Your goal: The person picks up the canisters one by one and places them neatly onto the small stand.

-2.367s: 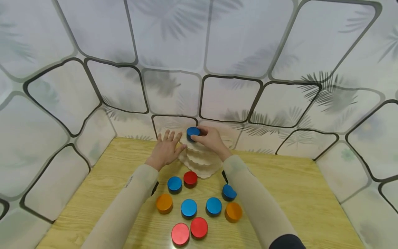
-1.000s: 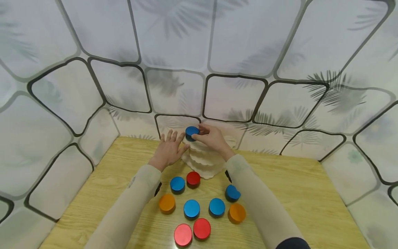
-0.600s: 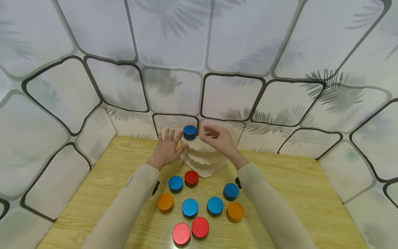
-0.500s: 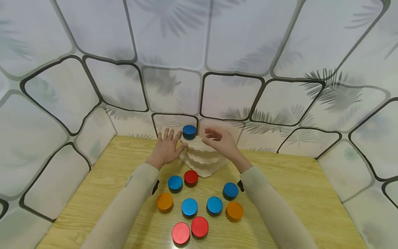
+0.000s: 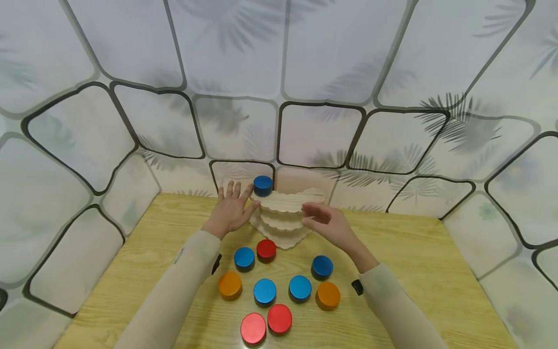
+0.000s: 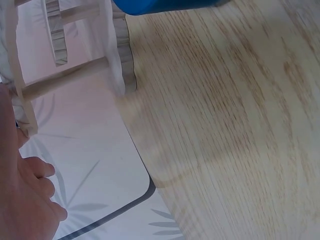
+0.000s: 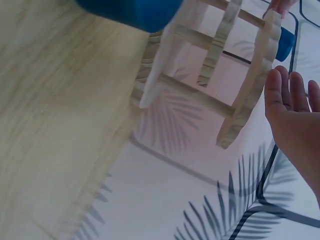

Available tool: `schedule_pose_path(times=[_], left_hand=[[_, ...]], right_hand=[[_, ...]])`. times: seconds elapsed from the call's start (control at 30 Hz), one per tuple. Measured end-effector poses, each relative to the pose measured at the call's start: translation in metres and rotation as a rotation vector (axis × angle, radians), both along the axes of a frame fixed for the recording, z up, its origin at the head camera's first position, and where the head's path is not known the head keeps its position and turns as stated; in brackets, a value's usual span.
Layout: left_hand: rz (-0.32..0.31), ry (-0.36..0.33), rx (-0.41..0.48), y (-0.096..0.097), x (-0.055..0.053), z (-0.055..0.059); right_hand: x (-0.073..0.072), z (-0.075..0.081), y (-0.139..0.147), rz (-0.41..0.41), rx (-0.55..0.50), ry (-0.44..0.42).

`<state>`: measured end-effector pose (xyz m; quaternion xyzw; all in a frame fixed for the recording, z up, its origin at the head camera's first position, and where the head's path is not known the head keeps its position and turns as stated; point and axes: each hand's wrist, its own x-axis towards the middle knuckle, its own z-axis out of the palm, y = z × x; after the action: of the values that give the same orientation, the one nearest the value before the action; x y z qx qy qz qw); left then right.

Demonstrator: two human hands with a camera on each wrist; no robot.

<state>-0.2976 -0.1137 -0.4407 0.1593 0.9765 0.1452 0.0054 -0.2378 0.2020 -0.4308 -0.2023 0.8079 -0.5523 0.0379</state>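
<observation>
A blue round disc (image 5: 262,185) sits at the left end of the top tier of a pale wooden rack (image 5: 287,201). The rack has three scalloped tiers, and the right wrist view shows rungs joining its wavy boards (image 7: 255,75). Beside its left end, my left hand (image 5: 228,209) has straight, spread fingers, the forefinger right at the blue disc and the thumb at the rack's edge. To the right of the rack hovers my right hand (image 5: 330,225), its fingers loosely bent with nothing between them.
In front of the rack lie several more discs: red (image 5: 266,250), blue (image 5: 322,266) and orange (image 5: 230,285) ones among them, spread over the wood-grain table (image 5: 405,271). A patterned wall (image 5: 322,135) rises close behind the rack.
My right hand pinched the blue disc at the rack's top left, let go of it, and has drawn back to the right and nearer. My left hand has stayed beside the rack.
</observation>
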Motion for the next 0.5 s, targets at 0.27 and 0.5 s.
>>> schedule_pose_path(times=[0.27, 0.5], left_hand=[[-0.012, -0.001, -0.001, 0.002, 0.001, 0.002], [-0.006, 0.018, -0.002, 0.002, 0.001, -0.001]], right_hand=[[0.018, -0.02, 0.03, -0.003, -0.01, -0.008], [0.031, -0.039, 0.048, -0.012, -0.012, -0.097]])
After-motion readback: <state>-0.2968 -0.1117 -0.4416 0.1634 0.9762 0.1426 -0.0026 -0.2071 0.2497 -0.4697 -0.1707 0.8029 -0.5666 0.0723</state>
